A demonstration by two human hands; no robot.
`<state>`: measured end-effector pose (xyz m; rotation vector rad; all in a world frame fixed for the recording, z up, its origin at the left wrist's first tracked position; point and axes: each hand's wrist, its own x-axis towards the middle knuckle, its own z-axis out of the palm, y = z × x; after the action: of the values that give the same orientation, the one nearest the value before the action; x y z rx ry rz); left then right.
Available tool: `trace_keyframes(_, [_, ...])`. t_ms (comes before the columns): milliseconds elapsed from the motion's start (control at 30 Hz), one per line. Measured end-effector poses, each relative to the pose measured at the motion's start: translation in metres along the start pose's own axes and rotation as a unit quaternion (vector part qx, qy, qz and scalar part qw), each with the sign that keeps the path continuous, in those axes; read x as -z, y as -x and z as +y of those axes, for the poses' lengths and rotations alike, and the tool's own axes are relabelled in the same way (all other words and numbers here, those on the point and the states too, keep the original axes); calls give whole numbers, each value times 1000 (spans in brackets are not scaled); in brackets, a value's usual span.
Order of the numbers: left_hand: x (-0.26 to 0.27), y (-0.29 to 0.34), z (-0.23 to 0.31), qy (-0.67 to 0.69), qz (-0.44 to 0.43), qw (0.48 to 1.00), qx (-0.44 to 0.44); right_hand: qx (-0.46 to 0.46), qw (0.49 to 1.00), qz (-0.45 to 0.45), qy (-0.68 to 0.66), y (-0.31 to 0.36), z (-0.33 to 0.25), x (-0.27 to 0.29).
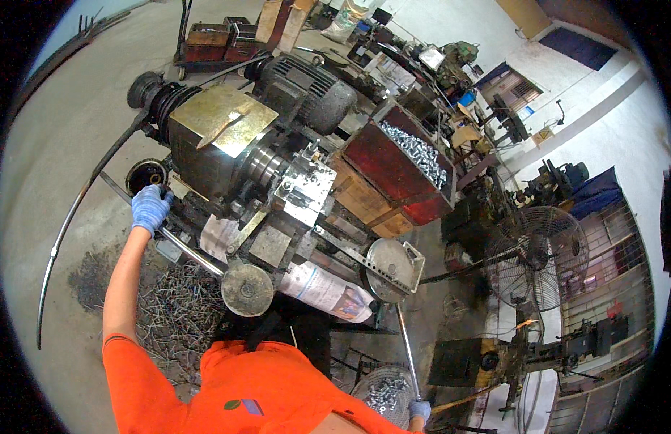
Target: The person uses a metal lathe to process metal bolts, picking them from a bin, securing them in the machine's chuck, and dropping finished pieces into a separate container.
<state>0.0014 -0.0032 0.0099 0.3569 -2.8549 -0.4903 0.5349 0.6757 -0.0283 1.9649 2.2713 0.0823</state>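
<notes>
My left hand (151,208), in a blue knitted glove, closes around a shiny metal lever (194,251) on the near left of a lathe-like machine (205,163). My right hand (420,411), gloved too and partly cut by the lower edge, grips the end of a second long metal lever (407,343). That lever rises to a round plate (390,267) on the machine's right. Between both levers sit the spindle (264,168), a bright metal tool block (306,189) and a round grey disc (247,289). Whatever the spindle holds is too small to make out.
A red bin (382,163) full of small metal parts stands on a wooden box behind the tool block. Beside my right hand is a wire basket (364,390) of similar parts. Metal shavings (177,307) cover the floor at left. A large fan (538,257) stands right.
</notes>
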Motion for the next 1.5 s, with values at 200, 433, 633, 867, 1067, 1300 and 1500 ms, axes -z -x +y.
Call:
trace_keyframes(200, [-1,-1,2,-4,-1,1000,0,-11,999,4,31,-5,5,-7])
trace_keyframes(433, [-5,-3,-3,18,-11,1000,0,-1,998,50,33,-4,8,-14])
trace_keyframes(633, [-12,-7,-9,4,-22,1000,1,6,997,61,40,-1,9,-18])
trace_keyframes(867, [-3,-2,-2,4,10,1000,-1,-3,998,38,44,-1,10,-20])
trace_keyframes(1067, [-6,-4,-3,5,11,1000,-14,-20,999,29,41,5,7,-17])
trace_keyframes(1300, [-3,-3,-1,6,-1,1000,-1,-33,999,28,27,18,1,-7])
trace_keyframes(1500, [-13,-6,-11,9,18,1000,-15,-29,999,11,20,21,0,-6])
